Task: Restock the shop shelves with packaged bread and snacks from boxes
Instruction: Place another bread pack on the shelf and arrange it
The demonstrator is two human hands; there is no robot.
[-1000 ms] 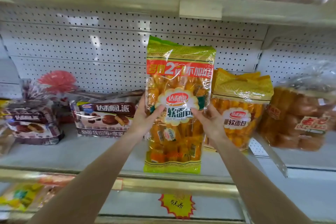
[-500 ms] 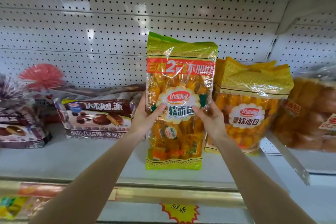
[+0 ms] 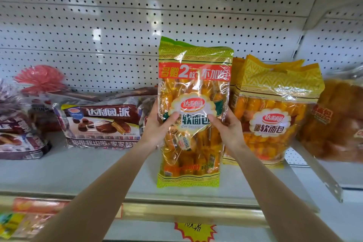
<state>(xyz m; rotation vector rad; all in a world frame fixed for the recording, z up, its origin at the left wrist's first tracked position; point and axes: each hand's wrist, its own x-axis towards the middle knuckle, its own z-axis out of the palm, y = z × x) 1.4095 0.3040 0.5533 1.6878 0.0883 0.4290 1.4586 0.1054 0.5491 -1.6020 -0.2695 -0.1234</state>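
Head view: bread bag (image 3: 193, 84) overlaps yellow bag (image 3: 275, 92), pie pack (image 3: 102, 124) left.

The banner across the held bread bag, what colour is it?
Orange-red with white lettering, that banner on the bread bag; head view.

A tall yellow-green bag of soft bread (image 3: 193, 84) is standing upright between the left hand (image 3: 157, 129) and the right hand (image 3: 228, 129), both gripping its middle; a matching bag (image 3: 275, 108) is standing just beyond the right hand.
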